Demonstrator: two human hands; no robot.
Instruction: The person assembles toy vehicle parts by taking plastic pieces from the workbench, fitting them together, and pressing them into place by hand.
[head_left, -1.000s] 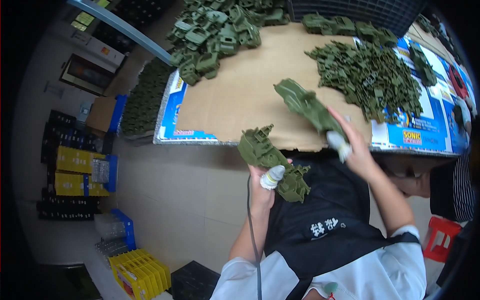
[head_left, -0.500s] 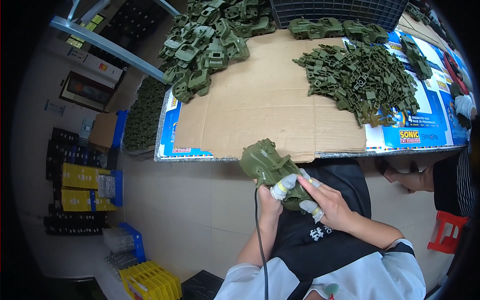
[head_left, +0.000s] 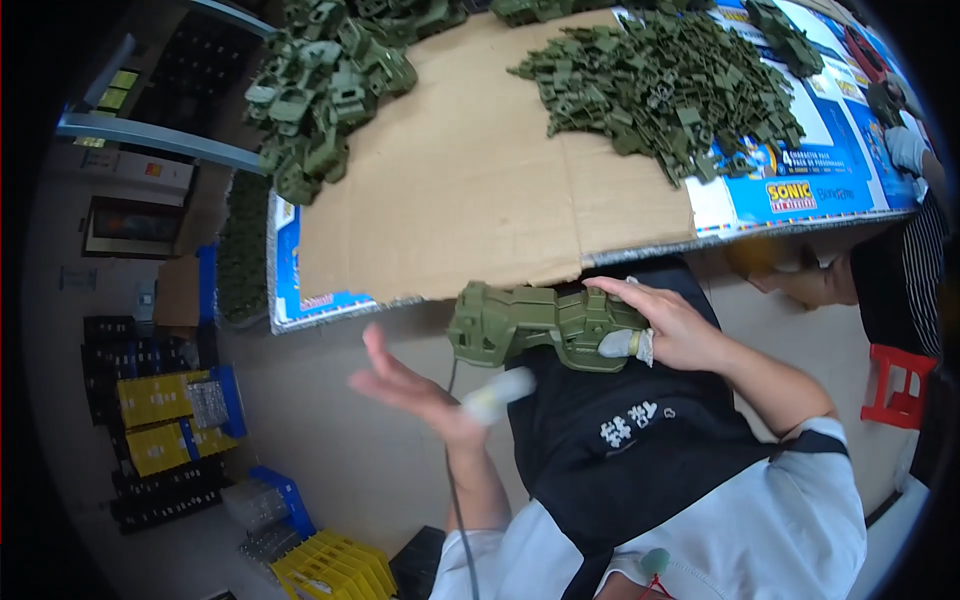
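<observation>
A green plastic toy body [head_left: 535,323] lies across my lap at the near edge of the cardboard-covered table [head_left: 470,200]. My right hand [head_left: 665,325] grips its right end, one finger wrapped in white tape. My left hand [head_left: 415,390] is open and blurred, just below and left of the toy, fingers spread, with a taped finger and nothing in it. A thin dark cable [head_left: 455,480] hangs down by my left wrist.
A heap of assembled green toy bodies [head_left: 320,80] lies at the table's far left, and a pile of small green parts [head_left: 670,90] at the far right. Yellow and blue crates [head_left: 175,420] stand on the floor at left. A red stool [head_left: 895,385] and another person's gloved hand [head_left: 905,145] are at right.
The two green pieces held apart a second ago are now one joined toy in my right hand. My left hand has let go and swung out to the left, open.
</observation>
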